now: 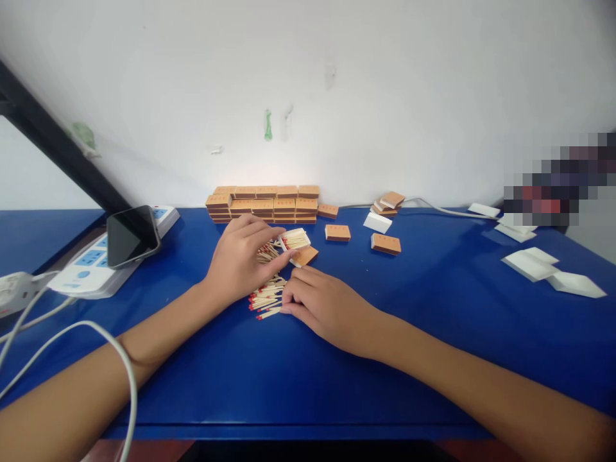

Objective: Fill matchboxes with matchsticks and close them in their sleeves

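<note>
- At your far left a white power strip point(91, 266) lies on the blue table point(433, 333), with a dark phone point(131, 235) propped on it and white cables point(72, 333) trailing toward you; one cable crosses your left forearm.
- Your left hand point(240, 260) lies palm down, fingers loosely spread over the loose matches point(267, 298), fingertips touching the open match tray point(294, 239); it grips nothing.
- Just behind it a stacked wall of orange matchboxes point(264, 204) stands against the white wall.
- An orange box sleeve point(305, 255) lies beside the tray, between your two hands.
- Your right hand point(322, 305) rests knuckles up, fingers curled at the matches' right edge; whether it pinches any I cannot tell.
- Further right lie two single boxes point(337, 232), a small box pile point(387, 204), and white trays point(529, 263) well apart.
</note>
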`<state>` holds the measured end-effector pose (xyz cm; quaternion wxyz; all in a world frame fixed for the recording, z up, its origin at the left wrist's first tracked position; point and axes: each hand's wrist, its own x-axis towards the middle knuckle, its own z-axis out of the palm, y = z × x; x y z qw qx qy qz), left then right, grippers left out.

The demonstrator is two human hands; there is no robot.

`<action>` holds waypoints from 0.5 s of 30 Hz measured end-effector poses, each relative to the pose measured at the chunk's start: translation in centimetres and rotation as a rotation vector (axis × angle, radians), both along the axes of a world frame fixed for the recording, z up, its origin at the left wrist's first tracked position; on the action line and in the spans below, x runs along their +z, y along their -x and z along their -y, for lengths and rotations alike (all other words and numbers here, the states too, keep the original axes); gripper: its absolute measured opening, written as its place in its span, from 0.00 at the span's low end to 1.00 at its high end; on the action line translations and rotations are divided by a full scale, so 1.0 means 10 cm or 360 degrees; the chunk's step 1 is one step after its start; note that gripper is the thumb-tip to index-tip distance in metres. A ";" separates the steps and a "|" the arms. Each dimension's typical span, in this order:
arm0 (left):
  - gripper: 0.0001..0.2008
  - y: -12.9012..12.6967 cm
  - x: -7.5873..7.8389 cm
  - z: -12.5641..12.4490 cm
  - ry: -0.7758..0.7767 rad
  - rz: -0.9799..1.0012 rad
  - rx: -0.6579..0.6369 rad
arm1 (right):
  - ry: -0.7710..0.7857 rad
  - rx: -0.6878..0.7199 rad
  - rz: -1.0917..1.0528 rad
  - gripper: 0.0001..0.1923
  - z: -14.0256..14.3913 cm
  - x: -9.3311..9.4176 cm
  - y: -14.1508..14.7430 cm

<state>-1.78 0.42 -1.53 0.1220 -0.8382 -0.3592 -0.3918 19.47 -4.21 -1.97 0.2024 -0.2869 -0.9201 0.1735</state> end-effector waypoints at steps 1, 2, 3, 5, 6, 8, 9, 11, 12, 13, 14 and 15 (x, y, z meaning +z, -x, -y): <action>0.16 0.00 0.00 0.00 -0.0005 -0.0004 0.0004 | 0.0003 -0.0006 -0.0015 0.06 0.00 0.01 0.00; 0.16 0.00 0.00 0.00 -0.0011 -0.0008 0.0005 | 0.0007 -0.0008 -0.0035 0.06 0.01 0.01 -0.01; 0.16 0.00 0.00 0.00 -0.0016 -0.0013 0.0004 | 0.0011 -0.0005 -0.0052 0.06 0.02 0.01 -0.01; 0.16 0.00 0.00 0.00 -0.0019 -0.0019 0.0002 | 0.0005 0.0038 -0.0056 0.06 0.04 0.01 0.00; 0.16 0.00 0.00 0.00 -0.0011 -0.0021 0.0001 | -0.0015 0.0073 -0.0040 0.06 0.06 0.00 0.01; 0.16 0.00 0.00 0.00 0.0013 -0.0019 0.0002 | -0.0085 0.0123 0.0001 0.07 0.09 -0.01 0.02; 0.16 0.00 0.01 0.01 0.0022 -0.0014 0.0000 | -0.0116 0.0125 0.0014 0.07 0.11 -0.02 0.03; 0.16 0.00 0.01 0.01 0.0037 -0.0001 -0.0006 | -0.0132 0.0083 0.0005 0.05 0.12 -0.02 0.04; 0.16 0.00 0.01 0.01 0.0039 0.0003 -0.0009 | -0.0115 0.0057 -0.0012 0.04 0.13 -0.02 0.04; 0.16 0.00 0.02 0.02 0.0040 0.0005 -0.0012 | -0.0087 0.0038 -0.0031 0.04 0.12 -0.02 0.04; 0.16 -0.01 0.02 0.02 0.0042 0.0002 -0.0014 | -0.0061 0.0029 -0.0046 0.04 0.12 -0.02 0.03; 0.16 -0.01 0.02 0.02 0.0046 -0.0004 -0.0013 | -0.0043 0.0029 -0.0059 0.04 0.12 -0.02 0.03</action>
